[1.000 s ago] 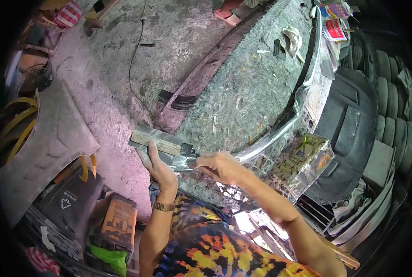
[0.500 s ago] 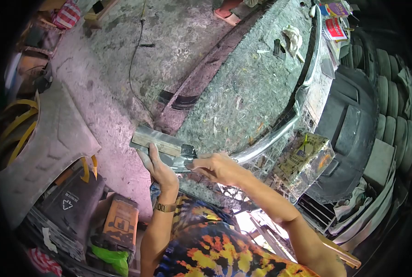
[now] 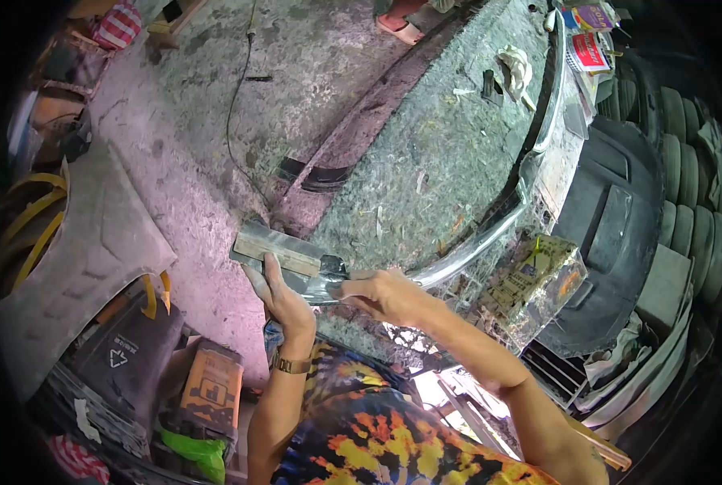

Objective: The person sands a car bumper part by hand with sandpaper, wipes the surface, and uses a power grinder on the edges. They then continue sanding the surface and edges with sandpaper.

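Head view looked down on my 2 hands at the near corner of the bench, a rough grey slab littered with scraps. My left hand was closed on a flat block, grey metal with a wooden strip along its top. My fingers ran up its near side, and a watch sat on that wrist. The block stuck out leftward past the bench corner, over the concrete floor.

My right hand was pinched narrow on the near end of the chrome strip, thumb and fingers gripping it just beside the block. I could not tell whether strip and block were 1 piece or only touching, as a dark bit between my hands hid the meeting point. From my fingers the strip curved away to the right and then up along the bench's right edge.

A plastic-wrapped packet lay just below the strip at the bench's right side. A pale rag and a small dark tool lay on the far part of the bench, well apart from my hands. A black cable trailed over the floor. An orange canister stood low on my left, near a grey body panel, and stacked tyres filled the right side.
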